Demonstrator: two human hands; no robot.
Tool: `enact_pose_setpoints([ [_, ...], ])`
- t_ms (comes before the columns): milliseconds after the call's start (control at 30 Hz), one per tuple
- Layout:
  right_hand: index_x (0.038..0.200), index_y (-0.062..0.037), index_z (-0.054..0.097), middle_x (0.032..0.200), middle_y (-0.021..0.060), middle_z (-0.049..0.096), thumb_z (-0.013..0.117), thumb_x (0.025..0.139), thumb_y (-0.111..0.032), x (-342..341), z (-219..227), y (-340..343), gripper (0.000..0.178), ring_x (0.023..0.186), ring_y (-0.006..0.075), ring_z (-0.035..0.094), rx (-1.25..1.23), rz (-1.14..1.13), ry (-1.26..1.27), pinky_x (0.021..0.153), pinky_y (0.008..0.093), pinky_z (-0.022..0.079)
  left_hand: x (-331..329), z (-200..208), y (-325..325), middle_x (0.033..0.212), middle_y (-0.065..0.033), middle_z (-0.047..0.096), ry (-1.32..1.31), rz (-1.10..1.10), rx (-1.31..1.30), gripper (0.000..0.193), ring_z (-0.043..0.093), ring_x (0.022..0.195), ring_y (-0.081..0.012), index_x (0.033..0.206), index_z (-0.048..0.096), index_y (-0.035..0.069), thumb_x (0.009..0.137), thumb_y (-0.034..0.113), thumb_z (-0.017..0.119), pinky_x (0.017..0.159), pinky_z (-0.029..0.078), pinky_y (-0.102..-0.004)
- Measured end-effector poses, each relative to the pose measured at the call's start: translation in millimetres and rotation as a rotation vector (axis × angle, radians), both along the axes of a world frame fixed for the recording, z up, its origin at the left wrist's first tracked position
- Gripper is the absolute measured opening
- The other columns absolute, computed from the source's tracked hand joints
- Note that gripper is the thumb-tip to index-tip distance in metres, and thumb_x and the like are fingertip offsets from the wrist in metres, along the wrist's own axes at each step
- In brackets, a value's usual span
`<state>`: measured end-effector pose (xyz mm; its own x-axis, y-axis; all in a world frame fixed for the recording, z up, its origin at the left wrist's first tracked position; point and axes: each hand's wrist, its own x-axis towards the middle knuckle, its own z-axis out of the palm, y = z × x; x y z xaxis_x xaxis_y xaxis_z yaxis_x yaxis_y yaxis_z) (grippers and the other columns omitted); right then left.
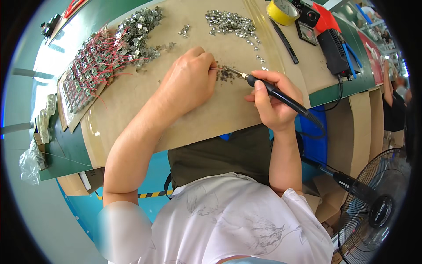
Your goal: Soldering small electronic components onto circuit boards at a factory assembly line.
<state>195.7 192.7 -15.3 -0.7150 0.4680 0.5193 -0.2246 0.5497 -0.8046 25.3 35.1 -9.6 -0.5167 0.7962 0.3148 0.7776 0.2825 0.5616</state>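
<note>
My right hand is closed round the black handle of a soldering iron, held like a pen. Its metal tip points left, over a patch of small dark bits on the brown paper sheet. Close to that tip, my left hand is closed in a pinch, knuckles up. A short piece of thin wire shows at its fingertips; whatever else the fingers may hold is hidden. Beyond my hands lies a pile of small shiny metal pieces, with several stray ones trailing toward the iron.
At the left is a heap of small metal parts with red wires. Back right are yellow tape, a black knife-like tool and a black box with a cord. A fan and cardboard stand right.
</note>
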Motion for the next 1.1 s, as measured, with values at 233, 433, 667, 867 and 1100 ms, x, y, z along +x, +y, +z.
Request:
enact_pose_setpoints([
  [233,0.113,0.0069,0.073,0.078,0.0062,0.072,0.065,0.097,0.001,-2.0,-2.5,1.6,0.019,0.063,0.0101,0.072,0.02,-0.001,0.019,0.057,0.0217,0.056,-0.6,3.3,-0.4,0.097,-0.0183,0.069,-0.025,0.028,-0.039,0.01,0.069,0.088,-0.0384,0.095,0.073,-0.001,0.093,0.009,0.073,0.079,0.057,-0.0459],
  [433,0.13,0.0051,0.068,0.086,0.0114,0.074,0.062,0.108,-0.005,-10.6,1.5,-3.5,0.025,0.056,0.0065,0.058,-0.248,0.001,-0.024,0.054,0.0246,0.056,1.4,11.8,-1.1,0.103,-0.024,0.07,-0.04,-0.005,-0.076,0.019,0.072,0.098,-0.0432,0.095,0.072,-0.006,0.096,0.01,0.062,0.091,0.059,-0.0479],
  [667,0.131,-0.0058,0.07,0.099,0.009,0.08,0.055,0.113,-0.009,-80.4,55.2,7.4,0.024,0.061,0.0041,0.058,-0.083,0.276,-0.193,0.051,0.0197,0.047,-1.2,-5.2,0.2,0.103,-0.0211,0.068,-0.02,-0.009,-0.095,0.018,0.071,0.094,-0.0421,0.093,0.071,-0.002,0.097,0.015,0.066,0.088,0.059,-0.0501],
  [867,0.121,-0.0083,0.074,0.092,0.0087,0.079,0.083,0.091,-0.009,-163.0,64.2,1.6,0.032,0.084,0.0141,0.074,0.272,0.442,-0.37,0.079,0.0297,0.059,-0.2,-10.6,0.8,0.093,-0.0231,0.069,0.053,-0.075,-0.129,0.02,0.073,0.091,-0.0398,0.096,0.069,-0.006,0.095,0.014,0.065,0.083,0.061,-0.0487],
  [1100,0.121,-0.0074,0.073,0.089,0.0076,0.08,0.083,0.086,-0.007,-194.7,49.1,-4.1,0.036,0.081,0.0145,0.074,0.379,0.547,-0.547,0.076,0.0312,0.059,-0.9,-3.1,2.5,0.095,-0.0266,0.069,0.022,-0.103,-0.172,0.017,0.073,0.087,-0.0395,0.095,0.067,-0.006,0.086,0.008,0.066,0.08,0.061,-0.0474],
])
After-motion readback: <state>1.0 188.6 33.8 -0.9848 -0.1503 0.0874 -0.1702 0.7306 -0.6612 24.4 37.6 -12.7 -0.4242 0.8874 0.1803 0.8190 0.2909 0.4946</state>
